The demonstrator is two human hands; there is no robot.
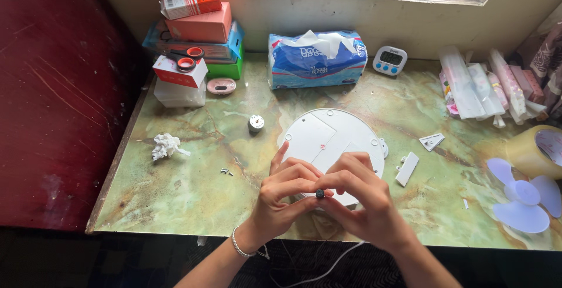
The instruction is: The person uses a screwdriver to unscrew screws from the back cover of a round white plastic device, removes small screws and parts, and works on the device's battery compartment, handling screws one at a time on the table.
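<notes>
My left hand (284,197) and my right hand (360,197) meet above the table's front edge, fingertips pinched together on a small dark round part (319,194). Just behind them lies a white round plastic casing (328,136), flat side up, partly hidden by my fingers. A white cable (328,267) runs down from under my hands past the table edge. A bracelet sits on my left wrist.
On the green marbled table (193,177): a small metal motor (256,123), tiny screws (227,172), crumpled tissue (165,146), white plastic pieces (407,168), a pale fan blade (524,194), tape roll (541,147), tissue pack (316,58), timer (390,60), stacked boxes with scissors (186,58).
</notes>
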